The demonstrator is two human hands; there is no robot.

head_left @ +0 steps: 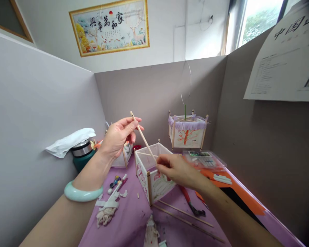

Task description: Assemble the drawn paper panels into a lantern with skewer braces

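A thin wooden stick (145, 140) slants over the table between my two hands. Its upper end is pinched by my left hand (122, 133), which has a pale green bangle on the wrist. Lower down, the fingers of my right hand (171, 168) close around the other end. Just below stands a box-shaped lantern frame (149, 192) with wooden corner posts and painted white panels, open at the top. My right hand hides part of its right side, and whether the stick touches the frame I cannot tell.
Two loose sticks (187, 219) and red-handled pliers (186, 197) lie in front. A finished-looking lantern (186, 132) with purple fringe hangs behind. Another lantern (121, 159) and a green flask (81, 159) stand left. A plastic case (203, 159) sits right. Grey partitions (154, 92) surround the table.
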